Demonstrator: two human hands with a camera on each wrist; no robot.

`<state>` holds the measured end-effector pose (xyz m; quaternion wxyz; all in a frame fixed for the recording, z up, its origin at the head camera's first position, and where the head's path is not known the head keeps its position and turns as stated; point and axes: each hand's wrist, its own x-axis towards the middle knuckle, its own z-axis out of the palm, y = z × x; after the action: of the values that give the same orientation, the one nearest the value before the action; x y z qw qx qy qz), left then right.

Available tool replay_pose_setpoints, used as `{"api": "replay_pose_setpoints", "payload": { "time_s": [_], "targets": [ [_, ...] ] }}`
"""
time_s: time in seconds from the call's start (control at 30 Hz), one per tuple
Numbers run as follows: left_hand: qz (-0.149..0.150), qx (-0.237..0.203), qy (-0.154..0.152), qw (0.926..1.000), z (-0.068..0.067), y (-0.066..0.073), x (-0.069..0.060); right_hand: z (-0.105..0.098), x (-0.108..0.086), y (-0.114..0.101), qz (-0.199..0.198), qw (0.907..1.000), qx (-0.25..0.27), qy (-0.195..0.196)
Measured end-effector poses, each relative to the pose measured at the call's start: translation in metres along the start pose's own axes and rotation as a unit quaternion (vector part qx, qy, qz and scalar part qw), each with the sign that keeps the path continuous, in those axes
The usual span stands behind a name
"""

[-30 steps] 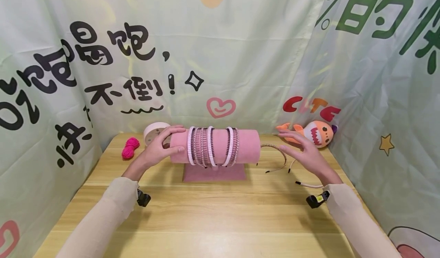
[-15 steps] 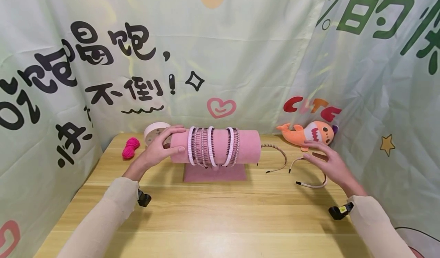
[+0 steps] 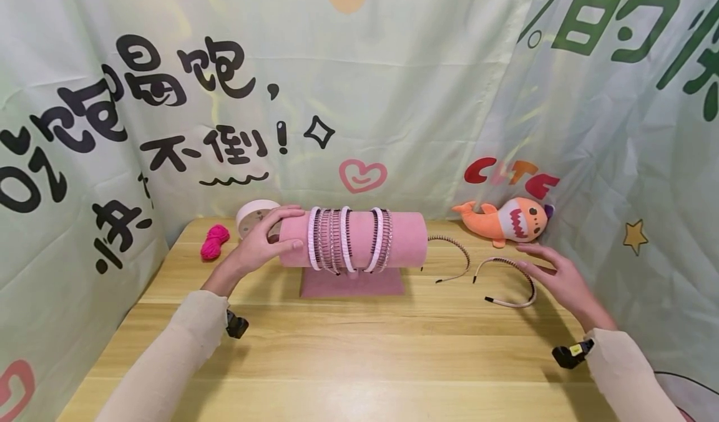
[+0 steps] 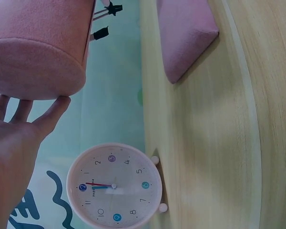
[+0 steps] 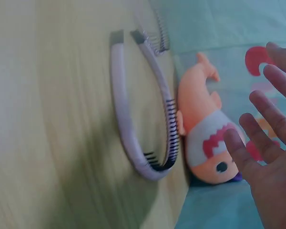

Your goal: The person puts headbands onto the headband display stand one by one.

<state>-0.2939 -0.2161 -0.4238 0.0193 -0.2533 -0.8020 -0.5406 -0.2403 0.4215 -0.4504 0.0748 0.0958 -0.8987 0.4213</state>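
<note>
A pink padded headband stand (image 3: 409,240) with a cylindrical body carries several headbands (image 3: 345,240), white and clear-toothed. My left hand (image 3: 259,247) holds its left end, fingers over the top and thumb in front; in the left wrist view the fingers (image 4: 53,114) meet the rim of the end face. To the stand's right lies a pale toothed headband (image 3: 512,304), its open ends towards the stand. Just beyond its curve hovers my right hand (image 3: 567,279), fingers extended and spread, holding nothing. Another thin toothed headband (image 3: 464,255) lies partly behind the stand.
An orange plush toy (image 3: 484,223) lies at the back right by the curtain. At the back left are a round white clock (image 4: 113,200) and a bright pink yarn skein (image 3: 214,242). Printed fabric (image 3: 393,97) walls enclose the wooden table (image 3: 359,347).
My right hand has moved right and towards me, from beside the stand to the outer side of the pale headband, uncovering it and the plush toy. My left hand stays on the stand.
</note>
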Motion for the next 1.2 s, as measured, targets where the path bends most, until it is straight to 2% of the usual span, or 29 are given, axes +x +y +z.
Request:
{"api": "replay_pose_setpoints", "payload": {
  "time_s": [0.17,0.4,0.6,0.77,0.9,1.07,1.2],
  "targets": [
    [-0.005,-0.008,-0.002,1.0,0.0,0.0,0.0,-0.001,-0.002,0.013,0.027,0.9995,-0.013,0.001],
    [-0.006,-0.014,-0.004,0.9999,-0.001,0.0,0.0,-0.002,-0.001,0.03,0.043,0.9989,-0.021,-0.003],
    [-0.006,-0.014,-0.004,0.9999,0.0,0.0,0.0,-0.003,-0.003,0.04,0.084,0.995,-0.046,-0.027],
    [-0.004,-0.014,-0.005,0.9999,0.0,0.002,0.0,-0.001,-0.003,0.047,0.104,0.9926,-0.04,-0.047],
    [-0.002,-0.017,-0.006,0.9998,-0.001,0.002,0.0,0.002,-0.002,0.054,0.093,0.9932,-0.049,-0.049],
    [0.001,-0.015,-0.006,0.9999,0.0,0.001,0.0,0.005,-0.005,0.067,0.065,0.9948,-0.071,-0.031],
    [0.003,-0.015,-0.005,0.9999,0.0,0.001,0.0,0.009,-0.006,0.073,0.068,0.994,-0.077,-0.037]
  ]
}}
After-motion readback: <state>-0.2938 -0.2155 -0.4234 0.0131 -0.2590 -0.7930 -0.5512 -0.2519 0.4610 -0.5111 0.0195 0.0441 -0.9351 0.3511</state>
